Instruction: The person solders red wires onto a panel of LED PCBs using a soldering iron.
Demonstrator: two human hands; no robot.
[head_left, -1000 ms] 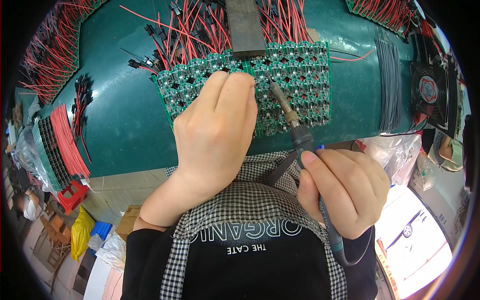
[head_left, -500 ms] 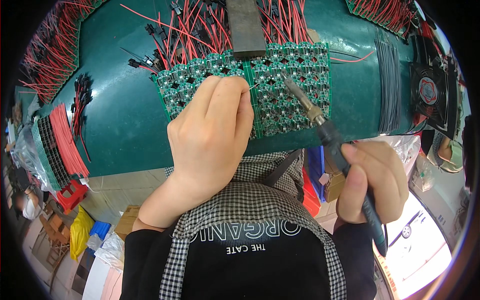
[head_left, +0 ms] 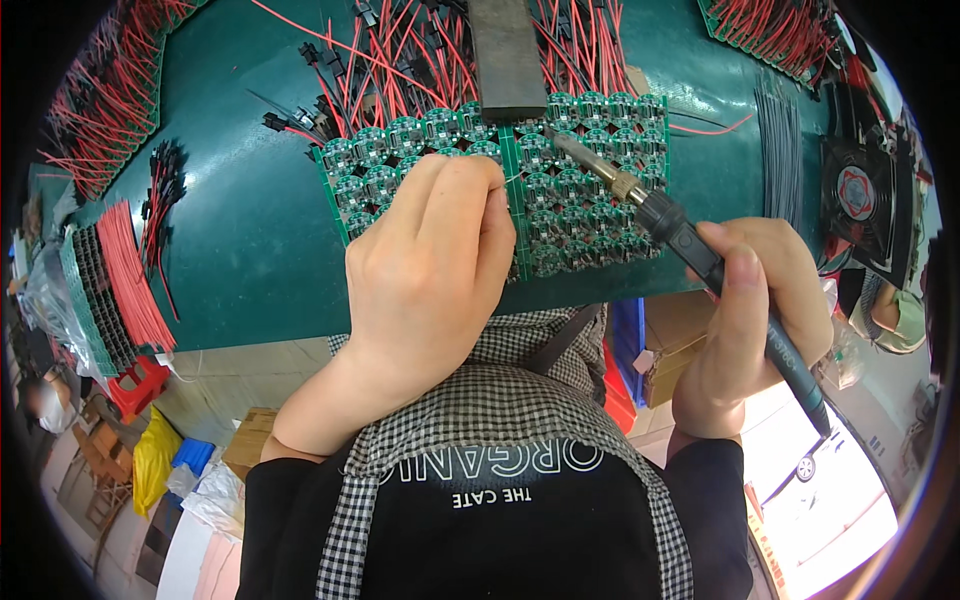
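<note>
A green panel of small circuit boards point(head_left: 598, 222) lies on the table, with red and black wires running out past its far edge. Above its middle is my left hand point(head_left: 430, 260), its fingers pinched round a thin solder wire point(head_left: 513, 179) whose end pokes out towards the panel. My right hand point(head_left: 765, 300) grips a soldering iron point(head_left: 665, 217) by its dark handle. The iron slants up and left, and its tip is over the far rows right of the panel's centre strip; whether it touches cannot be told. A dark metal bar point(head_left: 508, 70) rests across the panel's far edge.
Bundles of red wires point(head_left: 130, 275) and black connectors point(head_left: 163, 200) lie on the green table point(head_left: 240, 240) at left. Further wired panels point(head_left: 115, 100) are at the far left and far right. Grey wires point(head_left: 780, 150) and a black fan point(head_left: 858, 190) stand at right.
The iron's tip has moved up and left over the panel, and my right hand has shifted up and right. My left hand keeps its pinch, while the panel appears slightly further right and lower.
</note>
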